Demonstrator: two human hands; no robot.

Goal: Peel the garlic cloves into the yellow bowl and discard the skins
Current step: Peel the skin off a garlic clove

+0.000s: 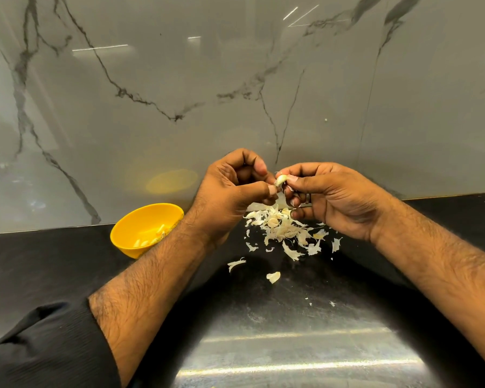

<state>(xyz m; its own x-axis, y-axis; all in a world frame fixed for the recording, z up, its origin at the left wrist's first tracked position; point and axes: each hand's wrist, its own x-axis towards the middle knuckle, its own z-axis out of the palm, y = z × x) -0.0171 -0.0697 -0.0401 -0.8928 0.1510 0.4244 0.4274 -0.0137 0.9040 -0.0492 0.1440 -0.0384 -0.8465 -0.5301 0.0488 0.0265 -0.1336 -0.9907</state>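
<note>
Garlic clove (280, 179) — held up above the counter, between the two hands, in front of the marble wall. Pale, partly bared; whether any skin clings to its hidden side cannot be told.

Right hand (333, 200) — fingers curled, thumb and forefinger pinching the clove from the right. A ring shows on one finger.

Left hand (230, 189) — fingers curled, thumb tip and fingertips meeting at the clove's left end, in the manner of picking at skin. Whether it grasps the clove itself or only a shred of skin cannot be told.

Yellow bowl (129, 233) — on the black counter (39, 264) to the left, against the wall, partly hidden by the left forearm. Holds several peeled cloves.

Skins (286, 233) — a loose heap on the counter directly under the hands, with stray flakes scattered nearer the person. A few rounder pale pieces lie in the heap; these may be unpeeled cloves, though this is not certain.

Step in hand — judged to be the peeling of one clove, midway through the batch: some cloves already in the bowl, skins not yet discarded.

Next move calls for — stripping the last skin without losing the small, slippery clove, then carrying it leftward over the bowl and letting go there. The light skins will scatter easily, so gathering them later wants a slow sweep.
</note>
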